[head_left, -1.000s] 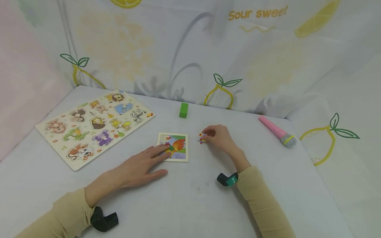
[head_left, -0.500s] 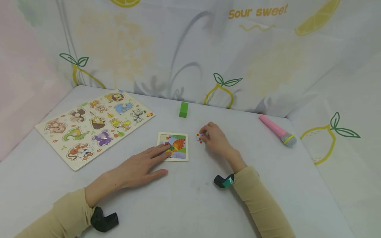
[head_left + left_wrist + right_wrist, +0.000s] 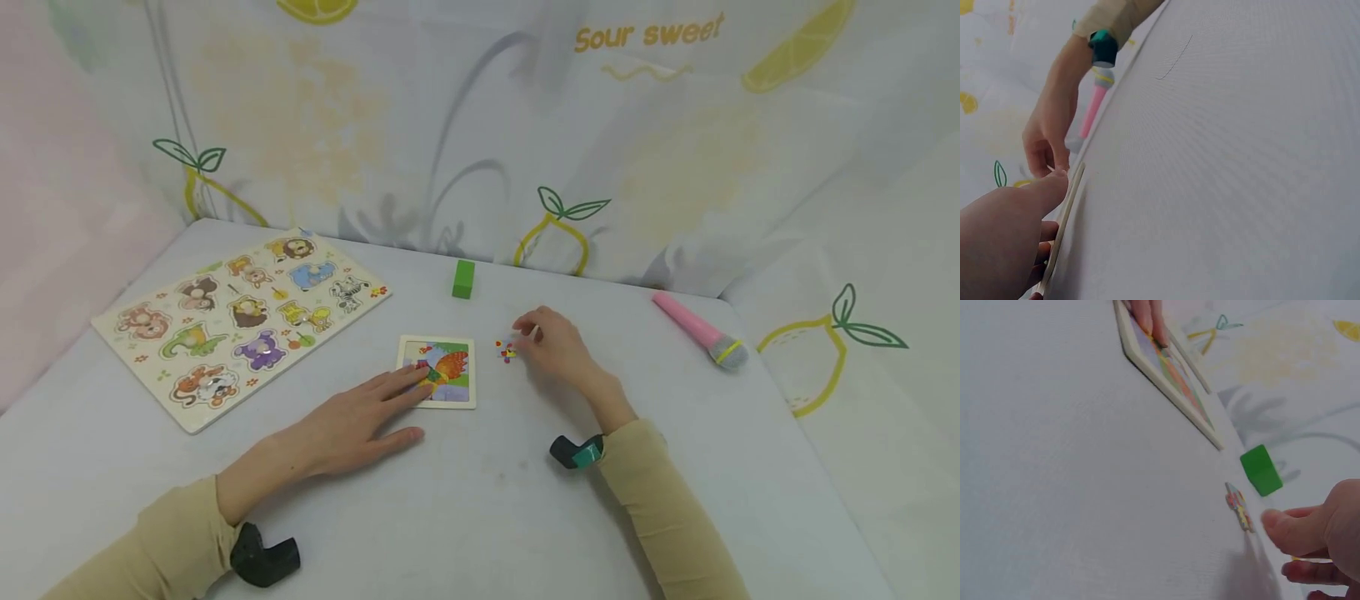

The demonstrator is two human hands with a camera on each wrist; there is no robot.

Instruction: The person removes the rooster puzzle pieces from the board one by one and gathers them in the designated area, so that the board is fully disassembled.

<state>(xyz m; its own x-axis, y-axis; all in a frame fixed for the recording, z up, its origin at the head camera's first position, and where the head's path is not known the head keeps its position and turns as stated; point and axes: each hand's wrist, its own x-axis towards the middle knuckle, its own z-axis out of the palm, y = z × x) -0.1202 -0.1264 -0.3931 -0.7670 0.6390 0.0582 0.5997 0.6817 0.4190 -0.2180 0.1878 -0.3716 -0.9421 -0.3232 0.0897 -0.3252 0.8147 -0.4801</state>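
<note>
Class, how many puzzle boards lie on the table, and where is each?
2. The large animal board is on the left of the table; the small framed puzzle is near the middle, with the left hand resting partly on it.

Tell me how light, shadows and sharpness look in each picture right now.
Head view: soft, even light; left wrist view: faint streaks fan across the white tabletop; right wrist view: a soft shadow lies near the right hand, and the puzzle piece looks slightly blurred.

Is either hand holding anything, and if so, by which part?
Nothing is held: the left hand rests on the puzzle, and the right hand is beside the loose piece, apart from it.
</note>
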